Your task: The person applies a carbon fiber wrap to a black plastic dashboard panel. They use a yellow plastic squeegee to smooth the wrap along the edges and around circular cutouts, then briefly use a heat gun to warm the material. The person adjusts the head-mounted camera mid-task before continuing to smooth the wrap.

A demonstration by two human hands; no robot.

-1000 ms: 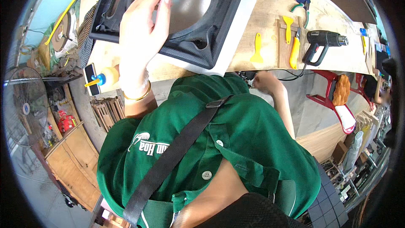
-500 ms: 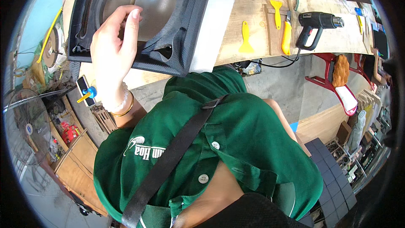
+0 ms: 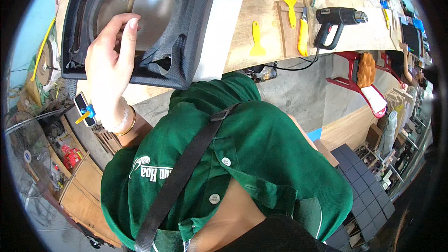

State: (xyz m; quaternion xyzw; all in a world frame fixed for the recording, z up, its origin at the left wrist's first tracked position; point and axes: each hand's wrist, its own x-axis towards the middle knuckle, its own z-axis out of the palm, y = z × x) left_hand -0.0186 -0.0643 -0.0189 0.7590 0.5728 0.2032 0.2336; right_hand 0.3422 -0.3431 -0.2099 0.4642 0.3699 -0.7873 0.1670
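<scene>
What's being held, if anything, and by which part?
Cannot be told: the left grip is curled over the black panel, its palm side hidden. The right grip is out of view.

At upper left, the frame's top edge cut off the black panel [image 3: 189, 23]; the left hand [image 3: 108, 56] hid part of it. We could not see the right hand. Far right, a co-worker [image 3: 409, 70] was too small to resolve.

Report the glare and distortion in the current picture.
Head view: the left hand washes out toward the wrist; head view: a bright sheen on the grey surface inside the round opening of the black panel; head view: the workbench edge bows, and the corners go black.
</scene>
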